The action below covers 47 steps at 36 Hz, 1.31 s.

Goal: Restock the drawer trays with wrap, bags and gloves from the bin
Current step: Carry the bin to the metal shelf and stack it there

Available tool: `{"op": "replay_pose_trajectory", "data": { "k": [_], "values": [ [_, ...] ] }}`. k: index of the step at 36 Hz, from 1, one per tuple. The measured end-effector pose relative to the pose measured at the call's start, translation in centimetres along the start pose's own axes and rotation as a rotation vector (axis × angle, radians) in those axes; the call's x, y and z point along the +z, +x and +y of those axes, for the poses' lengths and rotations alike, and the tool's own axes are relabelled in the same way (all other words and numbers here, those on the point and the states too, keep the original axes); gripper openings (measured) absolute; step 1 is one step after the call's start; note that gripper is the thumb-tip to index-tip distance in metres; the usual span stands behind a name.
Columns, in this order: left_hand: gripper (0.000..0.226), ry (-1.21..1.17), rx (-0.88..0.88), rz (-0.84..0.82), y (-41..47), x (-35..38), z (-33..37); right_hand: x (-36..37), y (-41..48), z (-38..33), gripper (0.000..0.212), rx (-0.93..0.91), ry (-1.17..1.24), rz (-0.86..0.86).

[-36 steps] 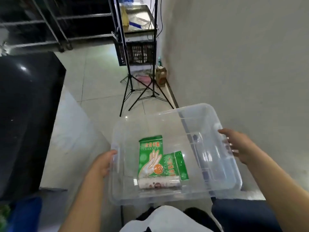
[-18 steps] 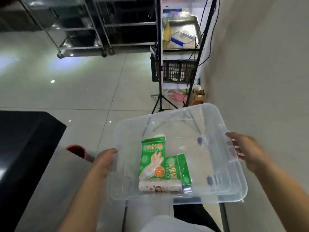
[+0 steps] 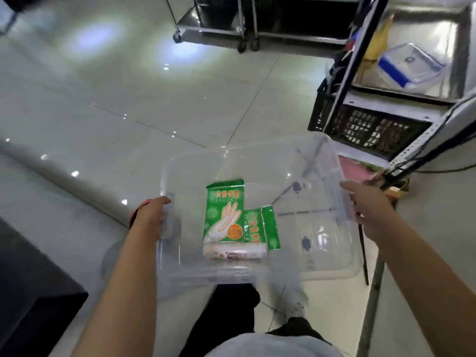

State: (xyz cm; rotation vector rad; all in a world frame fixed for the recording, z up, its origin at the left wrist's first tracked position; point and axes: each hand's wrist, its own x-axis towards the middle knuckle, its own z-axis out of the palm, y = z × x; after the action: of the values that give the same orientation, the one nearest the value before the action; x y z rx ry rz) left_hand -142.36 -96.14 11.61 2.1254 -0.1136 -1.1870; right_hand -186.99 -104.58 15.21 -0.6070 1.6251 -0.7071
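Tiled floor [image 3: 154,99]; bin [image 3: 322,155] (held)

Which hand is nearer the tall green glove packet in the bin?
Left. The left hand grips the clear bin's left rim, close beside the glove packet; the right hand holds the opposite rim, farther away.

Both bare arms stretched forward and a little apart. Left hand [image 3: 152,220] closed around the left edge of the bin [image 3: 332,264]. Right hand [image 3: 371,212] gripping the right edge, fingers curled over.
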Motion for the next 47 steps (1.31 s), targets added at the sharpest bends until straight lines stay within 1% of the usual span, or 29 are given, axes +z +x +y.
{"op": "replay_pose_trajectory", "data": {
  "k": [3, 5, 9, 12, 14, 17, 18, 23, 28, 30, 34, 36, 38, 41, 44, 47],
  "values": [
    [0.072, -0.05, -0.012, 0.058, 2.6, 0.4, 3.6, 3.6, 3.8, -4.0, 0.025, -0.002, -0.028, -0.017],
    [0.074, -0.079, -0.015, 0.036, 4.6, 1.1, 6.4, 5.8, 6.0, -6.7, 0.028, -0.008, -0.053, -0.014],
    [0.06, -0.102, 0.024, -0.034, 9.5, 3.0, 12.8, 9.9, 10.4, -11.9, 0.036, 0.01, -0.069, 0.033],
    [0.055, -0.096, 0.031, -0.092, 13.2, 3.6, 17.6, 13.1, 12.9, -16.3, 0.029, -0.004, -0.053, 0.05],
    [0.046, -0.097, 0.041, -0.107, 15.1, 3.6, 21.0, 15.0, 14.1, -19.3, 0.028, -0.022, -0.032, 0.066],
    [0.016, -0.057, 0.081, -0.136, 17.7, 3.6, 27.0, 17.5, 15.7, -23.8, 0.03, -0.068, -0.028, 0.075],
    [0.013, -0.049, 0.102, -0.149, 18.7, 3.8, 29.0, 18.2, 16.2, -25.3, 0.031, -0.089, -0.03, 0.083],
    [0.014, -0.038, 0.194, -0.164, 22.1, 5.1, 38.9, 21.3, 18.6, -31.6, 0.028, -0.149, -0.04, 0.096],
    [0.01, -0.03, 0.273, -0.224, 25.6, 7.4, 47.4, 24.0, 23.4, -37.0, 0.017, -0.167, -0.008, 0.102],
    [0.009, -0.021, 0.286, -0.24, 27.4, 8.5, 50.4, 25.3, 26.1, -39.0, 0.017, -0.16, 0.011, 0.124],
    [0.007, 0.005, 0.287, -0.237, 32.6, 11.4, 55.6, 28.1, 33.2, -42.4, 0.026, -0.161, 0.036, 0.145],
    [0.006, 0.023, 0.28, -0.249, 35.5, 13.0, 58.3, 29.5, 37.1, -44.1, 0.021, -0.152, 0.054, 0.157],
    [0.012, 0.047, 0.264, -0.259, 38.2, 14.7, 61.4, 31.0, 40.8, -45.9, 0.015, -0.118, 0.094, 0.154],
    [0.015, 0.086, 0.233, -0.261, 41.4, 17.5, 66.6, 32.8, 45.2, -48.6, 0.021, -0.062, 0.116, 0.157],
    [0.02, 0.128, 0.218, -0.28, 44.4, 20.6, 71.9, 33.8, 49.0, -51.3, 0.036, -0.015, 0.136, 0.182],
    [0.025, 0.147, 0.219, -0.323, 47.2, 23.6, 76.9, 34.7, 52.4, -54.2, 0.038, 0.009, 0.146, 0.21]
  ]
}}
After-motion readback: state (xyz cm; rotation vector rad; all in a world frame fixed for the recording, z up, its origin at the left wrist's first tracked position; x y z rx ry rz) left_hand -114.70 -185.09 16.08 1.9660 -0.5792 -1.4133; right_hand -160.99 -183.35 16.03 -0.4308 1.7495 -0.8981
